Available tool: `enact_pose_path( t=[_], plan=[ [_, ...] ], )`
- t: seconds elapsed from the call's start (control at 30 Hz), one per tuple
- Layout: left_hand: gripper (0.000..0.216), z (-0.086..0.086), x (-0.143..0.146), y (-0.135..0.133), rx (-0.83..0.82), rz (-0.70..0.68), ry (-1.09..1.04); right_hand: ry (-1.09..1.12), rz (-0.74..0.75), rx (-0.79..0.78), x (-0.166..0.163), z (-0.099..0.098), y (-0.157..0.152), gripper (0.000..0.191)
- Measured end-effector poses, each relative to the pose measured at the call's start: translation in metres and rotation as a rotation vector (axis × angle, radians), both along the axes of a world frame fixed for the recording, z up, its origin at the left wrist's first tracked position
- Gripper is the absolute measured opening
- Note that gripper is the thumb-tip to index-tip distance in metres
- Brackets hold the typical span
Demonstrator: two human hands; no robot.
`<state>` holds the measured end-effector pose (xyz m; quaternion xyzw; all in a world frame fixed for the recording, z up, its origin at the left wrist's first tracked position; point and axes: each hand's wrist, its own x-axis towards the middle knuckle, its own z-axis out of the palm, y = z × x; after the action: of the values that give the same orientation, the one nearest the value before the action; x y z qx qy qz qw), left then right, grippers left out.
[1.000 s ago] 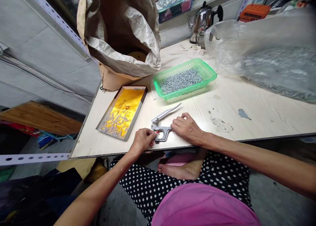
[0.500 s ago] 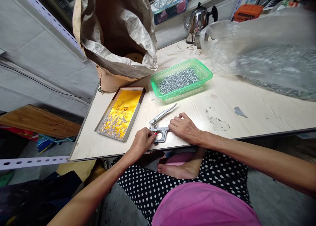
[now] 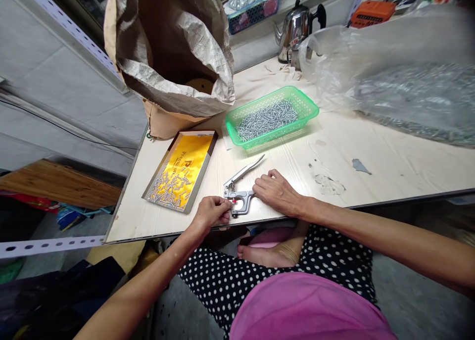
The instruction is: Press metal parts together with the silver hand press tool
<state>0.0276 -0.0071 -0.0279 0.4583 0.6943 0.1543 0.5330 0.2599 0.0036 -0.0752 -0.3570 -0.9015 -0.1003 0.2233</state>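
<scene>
Snap-fastener pliers (image 3: 242, 195) lie on the table near its front edge, their upper lever raised toward the back right. My right hand (image 3: 277, 192) is closed around the end of the lower grey handle. At the pliers' jaw, beside a small red part, my left hand (image 3: 213, 212) has its fingertips pinched together; whatever they hold is too small and hidden to make out. Left of the pliers stands a shallow box (image 3: 196, 181) with a yellow bottom and many small metal pins. Behind them is a green basket (image 3: 272, 141) filled with similar metal pins.
A large open paper sack (image 3: 166, 117) stands at the back left of the table (image 3: 297, 167). Farther back are a steel kettle (image 3: 295, 33) and a blue basket (image 3: 254, 16). A big clear plastic bag (image 3: 408, 92) of metal pieces covers the right rear.
My left hand has shifted slightly, and its fingers now sit a little lower at the jaw. The right hand and pliers stay in place; the view has moved a little.
</scene>
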Motion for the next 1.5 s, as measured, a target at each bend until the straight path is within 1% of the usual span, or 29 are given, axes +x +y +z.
enact_pose_path(
  t=[0.2, 0.33, 0.43, 0.57, 0.87, 1.03, 1.27, 1.4, 1.5],
  plan=[
    [0.03, -0.001, 0.003, -0.008, 0.046, 0.076, -0.043, 0.032, 0.018, 0.039, 0.002, 0.005, -0.003, 0.03],
    [0.04, -0.004, 0.003, -0.022, 0.162, 0.1, -0.117, 0.04, 0.033, 0.114, 0.003, 0.012, -0.008, 0.032],
    [0.041, -0.006, 0.001, -0.031, 0.233, 0.094, -0.11, 0.04, 0.051, 0.142, 0.003, 0.017, -0.011, 0.032],
    [0.037, -0.006, -0.002, -0.038, 0.291, 0.068, -0.077, 0.018, 0.067, 0.13, 0.002, 0.021, -0.015, 0.032],
    [0.03, -0.002, -0.006, -0.039, 0.409, -0.02, -0.019, 0.104, 0.084, 0.218, 0.001, 0.018, -0.015, 0.028],
    [0.029, -0.003, -0.005, -0.04, 0.41, -0.066, -0.013, 0.089, 0.072, 0.23, 0.001, 0.014, -0.014, 0.028],
    [0.028, 0.001, -0.006, -0.035, 0.449, -0.204, 0.162, 0.105, 0.076, 0.186, 0.0, 0.015, -0.013, 0.029],
    [0.031, 0.0, -0.007, -0.03, 0.385, -0.257, 0.222, 0.057, 0.048, 0.127, -0.001, 0.013, -0.01, 0.03],
    [0.032, -0.002, -0.005, -0.025, 0.312, -0.266, 0.269, 0.042, 0.051, 0.075, -0.002, 0.009, -0.007, 0.029]
  ],
)
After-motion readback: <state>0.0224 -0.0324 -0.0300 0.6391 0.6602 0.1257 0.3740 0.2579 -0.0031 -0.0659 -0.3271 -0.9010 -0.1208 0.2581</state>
